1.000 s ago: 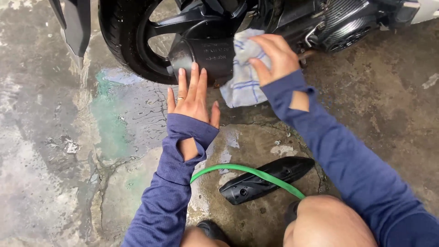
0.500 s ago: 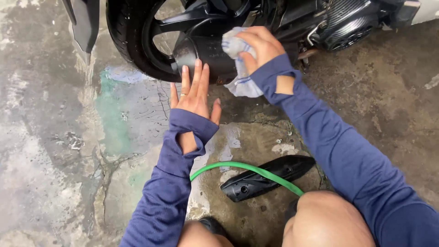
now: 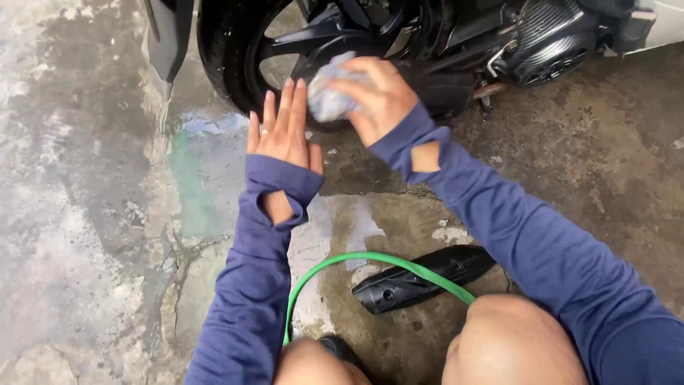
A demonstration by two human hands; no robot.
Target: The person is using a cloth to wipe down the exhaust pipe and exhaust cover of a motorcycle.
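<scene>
While the person crouches low on the wet concrete floor [image 3: 92, 235], knees drawn up at the bottom of the head view, both arms reach forward to the rear wheel [image 3: 235, 68] of a dark motorcycle, a posture that brings the work within arm's length.

The right hand [image 3: 381, 96] has its grip closed tight round a bunched pale cloth [image 3: 329, 96], fingers curled over the top so the wad stays compact; the cloth sits at the wheel's hub, against or just in front of the black spokes, though contact with the metal cannot be told for certain. Held balled like this, it would fit the narrow gaps between the spokes.

The left hand [image 3: 283, 132] is flat and spread, its grip fully open and holding nothing, fingers pointing up toward the tyre just beside the cloth; it looks placed to steady the body, though whether the fingertips touch the tyre is unclear.

Nearer the knees, a green hose [image 3: 356, 260] arcs across the floor and passes over a loose black plastic panel [image 3: 420, 279], which lies flat on the floor, well apart from both hands. The engine casing [image 3: 552, 39] shows at upper right.
</scene>
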